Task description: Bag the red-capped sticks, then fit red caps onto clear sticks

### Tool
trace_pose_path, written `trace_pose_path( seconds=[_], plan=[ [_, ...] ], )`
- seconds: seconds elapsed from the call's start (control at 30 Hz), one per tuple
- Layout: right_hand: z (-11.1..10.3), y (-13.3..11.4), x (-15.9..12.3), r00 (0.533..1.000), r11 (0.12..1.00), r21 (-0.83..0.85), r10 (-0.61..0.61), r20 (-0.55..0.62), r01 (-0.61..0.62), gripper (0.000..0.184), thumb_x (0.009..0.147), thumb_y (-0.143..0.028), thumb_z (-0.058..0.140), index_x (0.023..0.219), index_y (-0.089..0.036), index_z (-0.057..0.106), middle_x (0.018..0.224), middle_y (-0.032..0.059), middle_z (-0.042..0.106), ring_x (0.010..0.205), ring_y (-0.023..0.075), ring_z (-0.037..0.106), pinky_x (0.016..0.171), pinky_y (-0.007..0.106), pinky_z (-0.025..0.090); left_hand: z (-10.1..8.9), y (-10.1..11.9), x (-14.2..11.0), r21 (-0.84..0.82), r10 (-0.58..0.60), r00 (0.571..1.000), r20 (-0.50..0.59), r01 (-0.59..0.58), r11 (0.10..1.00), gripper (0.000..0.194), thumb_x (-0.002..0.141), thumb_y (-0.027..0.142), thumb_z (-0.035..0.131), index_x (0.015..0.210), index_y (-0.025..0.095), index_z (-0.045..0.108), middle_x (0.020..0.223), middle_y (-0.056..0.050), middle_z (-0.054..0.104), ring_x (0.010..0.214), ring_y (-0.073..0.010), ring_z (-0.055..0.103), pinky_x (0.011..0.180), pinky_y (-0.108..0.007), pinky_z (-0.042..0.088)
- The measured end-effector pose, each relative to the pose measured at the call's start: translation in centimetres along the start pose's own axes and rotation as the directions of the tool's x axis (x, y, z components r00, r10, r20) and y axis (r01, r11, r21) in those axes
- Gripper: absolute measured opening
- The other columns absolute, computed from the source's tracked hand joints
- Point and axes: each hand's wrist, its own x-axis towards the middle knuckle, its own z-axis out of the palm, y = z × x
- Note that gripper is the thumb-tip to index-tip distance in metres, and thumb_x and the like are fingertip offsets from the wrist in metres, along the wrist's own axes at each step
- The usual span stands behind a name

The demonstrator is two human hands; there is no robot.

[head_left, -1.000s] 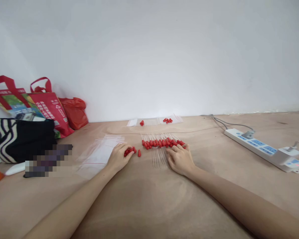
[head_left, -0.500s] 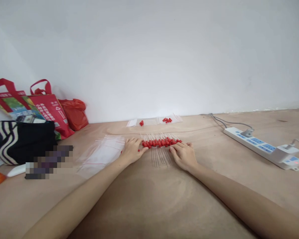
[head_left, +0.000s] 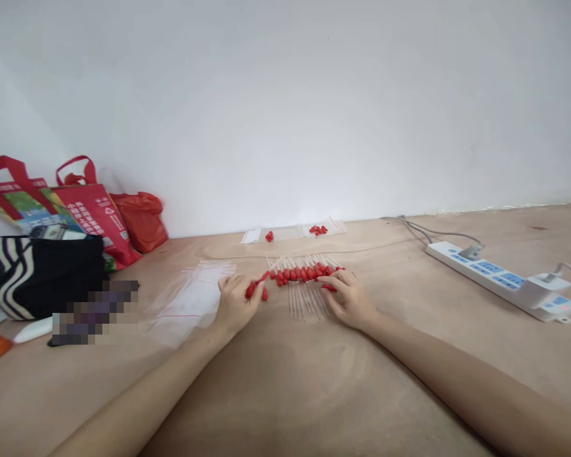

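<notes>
A row of clear thin tubes with red caps (head_left: 304,274) lies on the wooden table (head_left: 285,381) in front of me. My left hand (head_left: 233,301) rests at the row's left end with its fingers pinched on one red-capped tube (head_left: 257,282) pulled out to the left; a loose red cap (head_left: 265,294) lies beside it. At the row's right end my right hand (head_left: 349,298) is curled, its fingertips pinching a red cap (head_left: 329,287).
Clear zip bags (head_left: 193,298) lie left of my left hand. More bags with red caps (head_left: 320,229) sit near the wall. A white power strip (head_left: 504,282) lies at the right. Red shopping bags (head_left: 95,209) and a striped black bag (head_left: 42,273) stand at the left.
My left hand went from the left in to the row's left end, then drew back left with one tube. The right hand stayed at the right end and now pinches a cap.
</notes>
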Motion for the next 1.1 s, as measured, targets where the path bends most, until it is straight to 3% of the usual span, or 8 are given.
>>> trace_pose_path(
  seconds=[0.17,0.33,0.43,0.53,0.8,1.1],
  plan=[
    [-0.3,-1.0,0.2,0.978,0.977,-0.079,-0.195,0.073,0.200,0.038,0.080,-0.036,0.050,0.116,-0.022,0.051,0.108,0.0087,0.055,0.098,0.0202,0.047,0.085,0.038,0.032,0.6,1.6,-1.6,-0.290,0.233,0.971,0.044,-0.211,0.933,0.013,0.083,0.023,0.047,0.086,0.020,0.060,0.081,-0.002,0.069,0.076,-0.0140,0.061,0.073,-0.030,0.038],
    [0.1,-1.7,0.5,0.956,0.958,-0.046,-0.280,0.087,0.285,0.021,0.083,-0.033,0.049,0.098,-0.025,0.061,0.078,0.0004,0.063,0.086,0.0154,0.049,0.093,0.041,0.021,1.4,2.4,-1.5,-0.376,0.324,0.945,0.034,-0.289,0.881,0.013,0.084,0.019,0.048,0.083,0.021,0.060,0.081,0.000,0.069,0.075,-0.0117,0.062,0.073,-0.029,0.036],
    [0.2,-1.8,0.5,0.955,0.960,-0.031,-0.274,0.113,0.279,0.019,0.082,-0.034,0.049,0.090,-0.025,0.064,0.064,-0.0012,0.059,0.077,0.0139,0.048,0.091,0.040,0.021,1.5,2.4,-1.5,-0.389,0.328,0.945,-0.003,-0.303,0.870,0.012,0.083,0.017,0.049,0.084,0.021,0.060,0.081,0.001,0.069,0.075,-0.0113,0.062,0.074,-0.029,0.035],
    [0.1,-1.9,0.5,0.954,0.963,-0.014,-0.266,0.142,0.270,0.021,0.082,-0.036,0.049,0.089,-0.024,0.064,0.066,-0.0006,0.059,0.076,0.0143,0.047,0.091,0.041,0.020,1.4,2.3,-1.5,-0.391,0.319,0.947,-0.029,-0.304,0.869,0.011,0.083,0.017,0.049,0.084,0.021,0.059,0.080,0.001,0.069,0.075,-0.0108,0.062,0.073,-0.029,0.036],
    [0.0,-2.6,0.5,0.948,0.946,-0.063,-0.316,0.034,0.317,0.017,0.083,-0.026,0.048,0.081,-0.021,0.063,0.059,-0.0026,0.057,0.068,0.0116,0.045,0.092,0.039,0.021,1.2,2.8,-1.4,-0.292,0.366,0.929,0.061,-0.334,0.896,0.019,0.081,0.029,0.053,0.098,0.021,0.059,0.095,-0.002,0.067,0.089,-0.0165,0.056,0.077,-0.033,0.034],
    [-0.4,-2.7,0.4,0.923,0.920,-0.082,-0.385,0.011,0.384,0.017,0.081,-0.025,0.048,0.070,-0.021,0.060,0.054,-0.0034,0.055,0.065,0.0111,0.044,0.090,0.040,0.020,1.1,2.9,-2.0,-0.227,0.397,0.918,-0.012,-0.389,0.893,0.016,0.085,0.020,0.046,0.075,0.019,0.059,0.071,0.002,0.066,0.075,-0.0126,0.057,0.083,-0.034,0.030]
  ],
)
